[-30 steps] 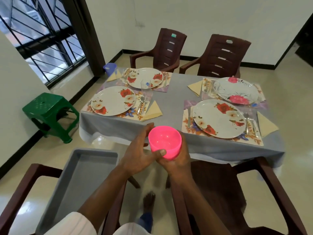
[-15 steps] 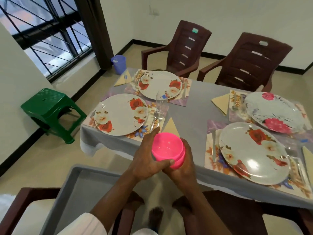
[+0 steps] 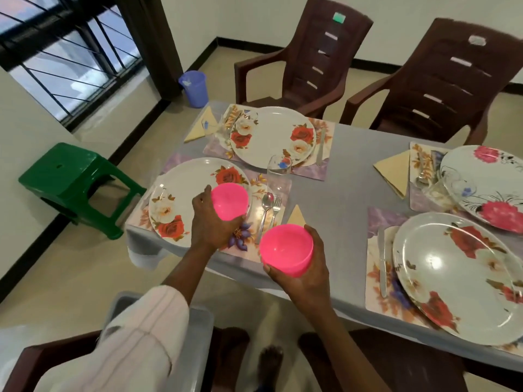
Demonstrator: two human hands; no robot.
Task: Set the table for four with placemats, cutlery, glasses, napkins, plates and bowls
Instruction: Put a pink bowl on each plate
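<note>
Head view, left hand: my left hand (image 3: 210,222) is left of the frame's centre, its fingers curled round the near wall of the first pink bowl (image 3: 229,200).
First bowl's place: mouth up, over the right part of the floral plate (image 3: 181,199) at centre left. I cannot tell whether it touches the plate.
Right hand: my right hand (image 3: 300,274), just below centre, cups the second pink bowl (image 3: 285,250) from beneath, with the thumb on the near wall and fingers round the far side.
Second bowl's place: in the air above the near edge of the grey table (image 3: 348,193), not set down.
Beside the plate: a clear glass (image 3: 278,171), a spoon and fork (image 3: 267,206) and a folded napkin (image 3: 295,215) lie just to its right.
Risk, first bowl: it sits toward the plate's rim. I judge that released there, it could tip or slide onto the cutlery.
Risk, glass: a wide reach across with my left hand could knock it over.
Risk, second bowl: a one-handed hold on smooth plastic at the table's edge. If my grip loosens, it would likely drop to the floor.
</note>
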